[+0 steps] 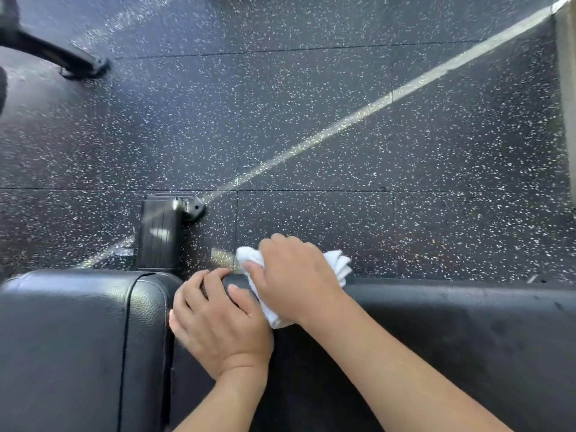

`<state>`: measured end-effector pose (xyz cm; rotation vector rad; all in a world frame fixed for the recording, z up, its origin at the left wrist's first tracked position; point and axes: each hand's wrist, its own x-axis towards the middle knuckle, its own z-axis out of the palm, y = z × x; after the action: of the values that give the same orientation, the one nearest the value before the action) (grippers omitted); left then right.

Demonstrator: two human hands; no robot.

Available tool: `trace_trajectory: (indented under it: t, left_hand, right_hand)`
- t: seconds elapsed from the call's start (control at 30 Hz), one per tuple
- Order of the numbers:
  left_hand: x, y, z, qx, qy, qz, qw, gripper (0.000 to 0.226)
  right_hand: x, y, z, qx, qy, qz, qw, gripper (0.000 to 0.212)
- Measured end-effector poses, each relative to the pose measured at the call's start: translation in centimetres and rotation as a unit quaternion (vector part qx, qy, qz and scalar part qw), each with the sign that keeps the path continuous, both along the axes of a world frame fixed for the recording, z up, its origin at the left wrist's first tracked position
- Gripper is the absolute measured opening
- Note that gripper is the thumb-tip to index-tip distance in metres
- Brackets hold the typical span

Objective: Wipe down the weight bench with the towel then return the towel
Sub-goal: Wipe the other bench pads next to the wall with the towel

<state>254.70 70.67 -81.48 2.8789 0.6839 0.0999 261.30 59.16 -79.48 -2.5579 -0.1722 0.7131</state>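
The black padded weight bench (452, 332) fills the bottom of the head view, with a second pad section (68, 338) at the left and a gap between the two. My right hand (296, 282) is shut on a bunched white towel (338, 263) and presses it on the far edge of the right pad near the gap. My left hand (218, 322) rests flat beside it, fingers spread over the pad's corner at the gap, holding nothing. Much of the towel is hidden under my right hand.
Beyond the bench lies black speckled rubber floor (311, 104) with a pale diagonal stripe. A black bench foot (165, 232) sticks out just past the gap. Another black frame leg (62, 57) stands at the upper left. A pale wall edge (567, 88) runs along the right.
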Motion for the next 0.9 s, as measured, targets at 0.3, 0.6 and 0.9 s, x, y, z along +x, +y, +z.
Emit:
trace_trajectory:
  t: [0.3, 0.6, 0.9]
  left_hand:
    - [0.0, -0.4, 0.1, 0.02, -0.005, 0.007, 1.0, 0.038]
    - [0.0, -0.5, 0.2, 0.018, 0.001, 0.002, 1.0, 0.039]
    - [0.0, 0.0, -0.3, 0.02, 0.006, 0.0, 1.0, 0.036]
  right_hand:
    - [0.6, -5.4, 0.6, 0.016, 0.126, -0.01, 0.992, 0.029]
    - [-1.3, -11.5, 2.0, -0.107, 0.144, -0.061, 0.982, 0.031]
    - [4.0, 1.8, -0.5, 0.093, 0.187, 0.03, 0.977, 0.023]
